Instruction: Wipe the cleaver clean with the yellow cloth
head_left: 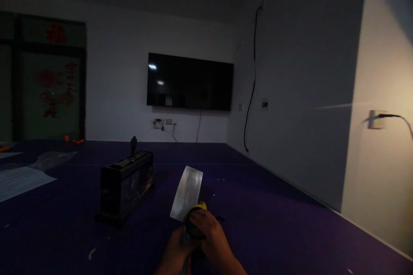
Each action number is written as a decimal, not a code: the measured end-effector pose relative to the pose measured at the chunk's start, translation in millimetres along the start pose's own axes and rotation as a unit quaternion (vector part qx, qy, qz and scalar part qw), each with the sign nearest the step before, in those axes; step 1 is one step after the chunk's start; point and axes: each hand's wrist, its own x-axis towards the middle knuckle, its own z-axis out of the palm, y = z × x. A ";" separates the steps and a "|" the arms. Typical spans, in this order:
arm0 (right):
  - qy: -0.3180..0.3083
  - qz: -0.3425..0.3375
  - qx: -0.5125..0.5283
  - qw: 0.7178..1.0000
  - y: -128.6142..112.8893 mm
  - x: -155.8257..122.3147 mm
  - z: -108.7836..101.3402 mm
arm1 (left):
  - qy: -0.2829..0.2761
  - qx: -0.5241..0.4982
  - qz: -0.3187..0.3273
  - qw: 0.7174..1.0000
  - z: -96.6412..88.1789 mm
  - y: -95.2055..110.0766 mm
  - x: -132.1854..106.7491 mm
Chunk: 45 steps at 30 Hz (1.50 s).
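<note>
Near the bottom centre, my left hand (177,249) is closed around the handle of a cleaver (187,191). Its broad, shiny metal blade points up and away from me. My right hand (213,235) wraps around a rounded black-and-yellow tool (200,206) pressed close to the base of the blade. Fingers cover much of that tool, so its kind is unclear. To the left of the blade stands a dark knife block (127,187), with one black handle (133,146) sticking up from its top.
The purple tabletop (258,223) carries small white scraps. Paper sheets (24,182) and clear plastic film (53,160) lie at left, with small orange pieces (66,138) farther back. A television (190,81) hangs on the back wall; a black cable (251,99) runs down the right wall.
</note>
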 end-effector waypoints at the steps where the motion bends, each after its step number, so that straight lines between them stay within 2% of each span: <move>1: 0.002 0.007 -0.008 1.000 1.3 -0.1 0.0 | -0.005 0.005 -0.001 1.000 0.0 -0.6 -0.1; 7: 0.036 0.031 -0.056 0.997 9.2 0.3 0.3 | 0.028 0.040 -0.031 0.998 -4.0 -19.4 2.6; 11: 0.086 0.036 -0.093 0.991 17.0 0.2 0.1 | -0.008 0.053 -0.132 0.990 -5.0 -37.3 5.6; 13: 0.101 0.040 -0.099 0.989 20.2 0.4 0.5 | -0.011 0.059 -0.155 0.986 -4.7 -42.6 6.6; 17: 0.105 0.035 -0.080 0.991 22.5 1.6 1.6 | -0.008 0.041 -0.111 0.993 -4.2 -42.8 6.1; 24: 0.059 0.041 -0.059 0.996 14.3 2.6 -0.3 | 0.009 0.019 -0.059 0.998 -4.0 -37.4 6.2; 31: -0.015 0.015 -0.090 0.996 -0.4 4.8 -0.7 | -0.022 0.024 -0.053 0.998 -5.0 -14.0 3.4; 38: 0.000 -0.047 -0.042 0.998 -3.3 3.2 3.5 | -0.009 0.019 -0.028 0.999 -3.7 -15.3 12.0; 45: 0.021 -0.013 -0.049 0.998 -10.8 4.7 -3.6 | 0.014 0.012 -0.036 0.999 -3.2 -15.7 6.1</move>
